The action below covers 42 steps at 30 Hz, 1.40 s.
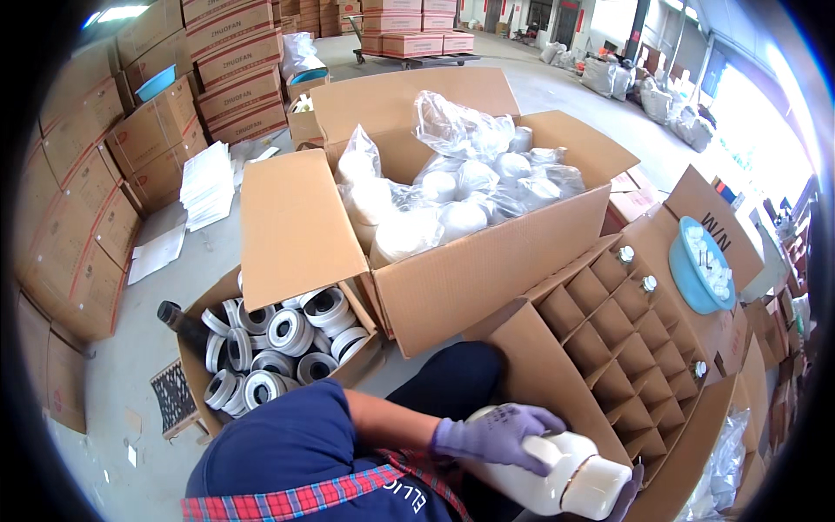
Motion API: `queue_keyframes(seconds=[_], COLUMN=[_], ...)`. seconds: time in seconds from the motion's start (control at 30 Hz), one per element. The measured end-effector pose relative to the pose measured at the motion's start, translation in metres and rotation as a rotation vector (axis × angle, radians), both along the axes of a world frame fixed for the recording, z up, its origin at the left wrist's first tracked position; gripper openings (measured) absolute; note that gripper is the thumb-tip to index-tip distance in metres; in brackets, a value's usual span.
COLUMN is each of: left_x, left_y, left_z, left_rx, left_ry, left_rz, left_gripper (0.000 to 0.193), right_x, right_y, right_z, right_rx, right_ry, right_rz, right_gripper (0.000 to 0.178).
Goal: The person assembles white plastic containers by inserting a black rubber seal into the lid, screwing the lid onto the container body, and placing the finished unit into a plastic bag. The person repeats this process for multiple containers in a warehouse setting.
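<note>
A glossy cream-white thermos jug with a side handle and a thin gold band lies tilted across my lap. My left hand, in a purple glove, is closed round its body by the handle. At the jug's far right end, my right hand shows only partly, its gloved fingers against the white top; the rest is hidden behind the jug. Just beyond them stands an open carton with cardboard dividers. White-topped pieces stick up in a few of its cells.
Ahead, a large open carton holds several white pieces wrapped in clear plastic bags. To the left, a smaller carton holds white-and-black rings. A blue basin of small white parts sits right. Stacked cartons line the left.
</note>
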<state>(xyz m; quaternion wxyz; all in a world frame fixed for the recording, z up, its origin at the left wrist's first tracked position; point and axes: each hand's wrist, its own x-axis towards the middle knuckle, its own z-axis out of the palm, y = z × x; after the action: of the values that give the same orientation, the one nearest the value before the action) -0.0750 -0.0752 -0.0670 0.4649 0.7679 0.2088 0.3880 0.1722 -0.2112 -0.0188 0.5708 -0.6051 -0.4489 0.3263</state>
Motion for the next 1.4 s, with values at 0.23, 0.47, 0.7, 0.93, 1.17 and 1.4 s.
queue_keyframes(seconds=[0.23, 0.47, 0.7, 0.93, 1.17, 1.4], left_x=[-0.072, -0.225, -0.263, -0.276, -0.291, -0.016], left_y=[-0.011, 0.257, 0.397, 0.453, 0.494, 0.238], left_z=[0.014, 0.166, 0.083, 0.079, 0.071, 0.211], left_rx=[0.006, 0.672, 0.312, 0.395, 0.365, -0.252], left_ry=[0.906, 1.067, 1.446, 1.191, 0.598, 0.239], left_rz=[-0.180, 0.848, 0.479, 1.451, 1.367, -0.005], left_gripper=[0.066, 0.048, 0.095, 0.074, 0.036, 0.032], right_x=[-0.030, -0.020, -0.007, 0.017, 0.009, -0.046], right_y=[0.105, 0.122, 0.108, 0.096, 0.100, 0.185], right_z=[-0.082, -0.087, -0.115, -0.110, -0.090, 0.035], right_rx=[0.029, -0.005, -0.089, -0.053, -0.009, 0.278], right_ry=[-0.116, -0.540, -0.478, -0.573, -0.658, -0.485], right_rz=[0.195, -0.020, -0.140, -0.201, -0.235, 0.194], right_gripper=[0.050, 0.051, 0.045, 0.035, 0.031, 0.085])
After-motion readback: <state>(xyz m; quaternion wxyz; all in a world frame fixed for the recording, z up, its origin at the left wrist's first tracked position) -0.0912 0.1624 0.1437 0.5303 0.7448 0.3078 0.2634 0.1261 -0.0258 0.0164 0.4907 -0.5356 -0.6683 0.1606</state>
